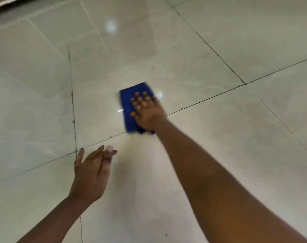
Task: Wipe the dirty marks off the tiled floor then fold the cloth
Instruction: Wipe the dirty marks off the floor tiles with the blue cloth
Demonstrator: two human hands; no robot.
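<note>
The cloth (134, 109) is a blue rectangle lying flat on the floor (219, 50), near the middle of the view. Its long sides run away from the person; its near edge sits at a dark grout line (210, 98) that crosses the view from lower left to upper right, and its far edge lies well inside the tile beyond. Its outline is smeared by blur, most of all at the far right corner.

The right hand (145, 113) presses down on the cloth with straight, spread fingers, palm flat, covering the cloth's right half and near right corner; the left strip of the cloth shows bare. The arm reaches in from the lower right.

The left hand (92, 172) is apart from the cloth, nearer the person and to the left, fingers straight and loosely together, holding nothing. Whether it touches the floor or hangs just above it, I cannot tell. Its fingertips lie near the crossing of the same grout line with another that runs away up the left side.

Glossy pale tile lies open on all sides of the cloth. A few small dark specks (166, 235) show on the near tile between the arms. At the far upper left corner, a pale edge of something (2, 2) borders the floor.
</note>
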